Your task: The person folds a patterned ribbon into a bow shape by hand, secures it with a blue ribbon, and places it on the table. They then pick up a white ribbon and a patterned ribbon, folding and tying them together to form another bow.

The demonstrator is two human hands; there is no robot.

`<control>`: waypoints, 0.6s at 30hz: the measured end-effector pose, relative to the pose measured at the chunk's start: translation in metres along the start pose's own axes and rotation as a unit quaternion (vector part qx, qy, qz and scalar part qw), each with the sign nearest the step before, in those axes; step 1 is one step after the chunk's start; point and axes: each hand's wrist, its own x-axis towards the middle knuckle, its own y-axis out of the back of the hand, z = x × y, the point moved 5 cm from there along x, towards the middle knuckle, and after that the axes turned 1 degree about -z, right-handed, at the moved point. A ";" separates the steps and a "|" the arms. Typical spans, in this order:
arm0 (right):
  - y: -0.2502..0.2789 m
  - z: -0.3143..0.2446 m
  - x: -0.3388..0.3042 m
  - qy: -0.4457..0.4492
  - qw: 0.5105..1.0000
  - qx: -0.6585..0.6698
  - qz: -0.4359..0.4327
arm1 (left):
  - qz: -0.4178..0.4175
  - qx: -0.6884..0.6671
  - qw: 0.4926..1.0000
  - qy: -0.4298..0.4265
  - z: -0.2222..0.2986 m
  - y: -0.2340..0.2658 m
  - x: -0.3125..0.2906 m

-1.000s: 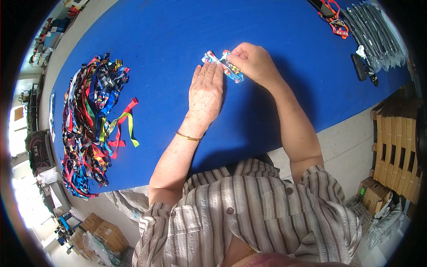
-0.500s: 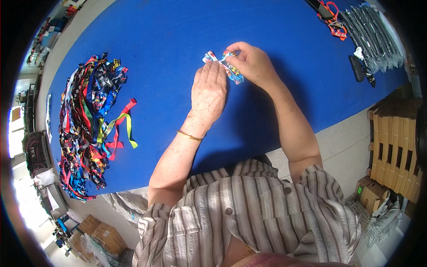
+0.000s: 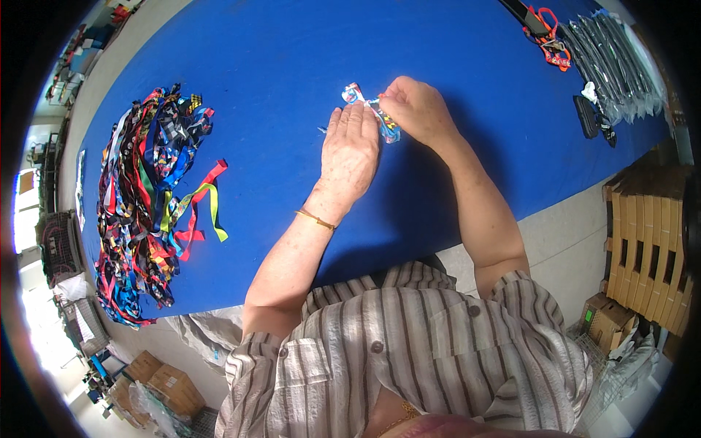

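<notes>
A small bunched bundle of patterned ribbon (image 3: 391,130), light blue with red, white and yellow, lies on the blue table. My left hand (image 3: 350,150) rests palm down with its fingers out straight, pressing on the bundle and covering part of it. Close beside it, my right hand (image 3: 418,109) is closed in a pinch at the bundle's upper right. A bit of the ribbon shows at those fingertips; the rest of the grip is hidden. One ribbon end pokes out left of my left fingers.
A big heap of mixed coloured ribbons (image 3: 142,212) covers the table's left side, with red and yellow-green strips trailing from it. Clear-bagged dark items (image 3: 612,66), an orange strap (image 3: 553,47) and a black clip-like piece (image 3: 585,117) lie far right. Cardboard boxes (image 3: 175,390) stand below left.
My right hand has shifted slightly down and right, its fingers curling tighter. My left hand has slid a little right, and a ribbon end now shows on its left side.
</notes>
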 end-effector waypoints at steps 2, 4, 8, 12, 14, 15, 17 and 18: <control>0.002 -0.002 0.000 0.002 1.000 -0.019 0.003 | 0.000 0.006 1.000 0.001 0.001 0.000 0.001; 0.001 -0.006 -0.001 0.006 0.999 -0.037 0.005 | 0.000 0.015 1.000 0.002 0.001 0.000 0.001; 0.000 -0.008 -0.004 -0.002 0.996 -0.081 0.046 | -0.021 0.044 0.999 0.001 0.003 -0.003 0.001; 0.004 -0.011 -0.007 -0.024 0.999 -0.018 0.044 | -0.031 0.057 0.998 -0.001 0.002 -0.004 0.000; 0.005 -0.017 -0.010 -0.014 0.999 -0.011 0.043 | -0.029 0.060 0.998 -0.001 0.002 -0.003 -0.001; 0.005 -0.019 -0.011 -0.005 0.999 -0.003 0.043 | -0.030 0.063 0.998 -0.001 0.002 -0.002 -0.002; 0.002 -0.018 -0.011 -0.002 0.999 -0.020 0.045 | -0.031 0.057 0.998 0.000 0.003 -0.001 0.000; 0.002 -0.017 -0.010 0.000 0.998 -0.036 0.048 | -0.033 0.050 0.998 0.000 0.003 0.000 0.002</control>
